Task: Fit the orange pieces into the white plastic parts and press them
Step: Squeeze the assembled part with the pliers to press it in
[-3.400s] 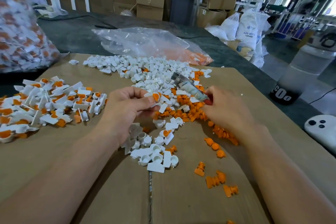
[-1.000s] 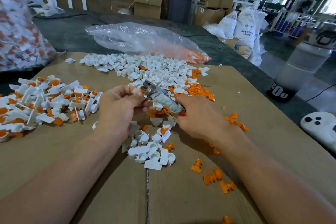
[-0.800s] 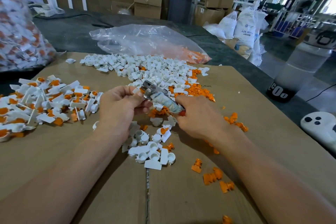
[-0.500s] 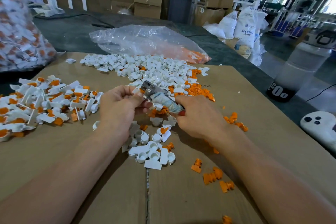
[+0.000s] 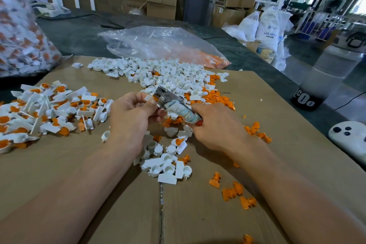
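- A dark grey tabletop (image 5: 83,33) runs across the view, and a flat cardboard sheet (image 5: 277,101) covers its near part.
- A bulging bag (image 5: 19,35) of white-and-orange pieces stands at the far left edge, partly off the cardboard.
- A clear plastic bag (image 5: 158,45) lies beyond the cardboard, with orange pieces gathered in its right end.
- A frosted bottle (image 5: 326,77) stands on the tabletop to the right, off the cardboard.
- The white plastic parts (image 5: 168,73) lie in a broad heap at the far middle of the cardboard.
- The fitted pieces (image 5: 49,109), white with orange inside, are piled on the left.
- The loose orange pieces (image 5: 215,99) lie just right of the white heap, and a few more are scattered toward the near right.
- A small cluster of white parts (image 5: 166,166) lies below the two hands.
- The left hand (image 5: 130,119) is curled, and pinches one white part (image 5: 148,98) between thumb and fingers above the cardboard.
- The right hand (image 5: 215,127) is clenched round the wrapped handle of a tool (image 5: 174,105).
- The tool's metal head touches the pinched part, where a bit of orange shows.
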